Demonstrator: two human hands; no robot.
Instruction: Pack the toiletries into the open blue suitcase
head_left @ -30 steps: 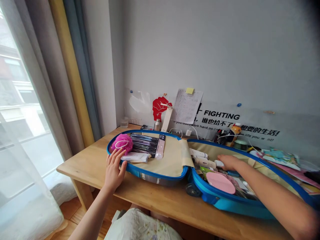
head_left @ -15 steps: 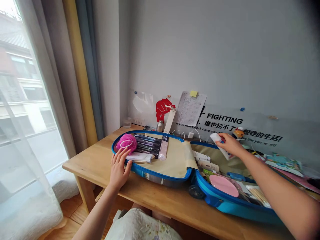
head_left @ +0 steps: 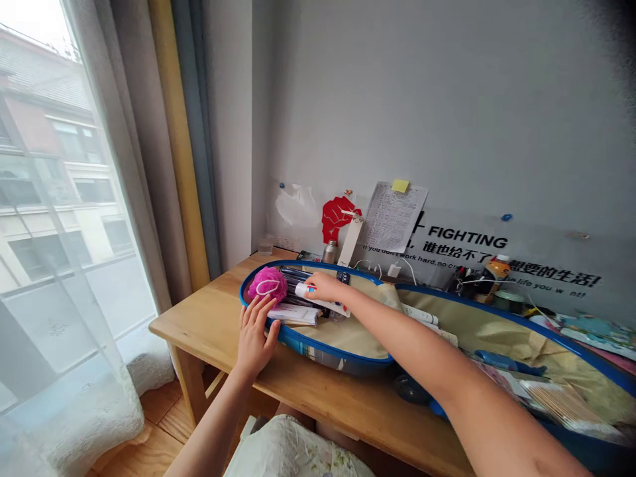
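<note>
My right hand (head_left: 325,287) grips a white tube (head_left: 340,308) with a wide white cap and red and blue print, above the left half of an open blue suitcase (head_left: 342,360). Below it lie several dark packaged pens or brushes (head_left: 294,273), partly covered by the hand. My left hand (head_left: 257,336) rests at the suitcase's near left rim, fingers spread and holding nothing. Its fingertips reach a bright pink bath puff (head_left: 269,285) with a white loop; whether they press on it I cannot tell. Beside them sits a white flat packet (head_left: 297,315).
The suitcase's right half holds white tubes (head_left: 420,314), a blue object (head_left: 509,362) and a bag of cotton swabs (head_left: 561,401); my right forearm crosses it. An orange-labelled bottle (head_left: 497,268), a silver bottle (head_left: 330,252) and cables stand behind, on the wooden table (head_left: 199,319).
My right hand has carried the white tube leftward, from over the suitcase's right half to over the left half. The left hand stays at the rim. The view has shifted slightly.
</note>
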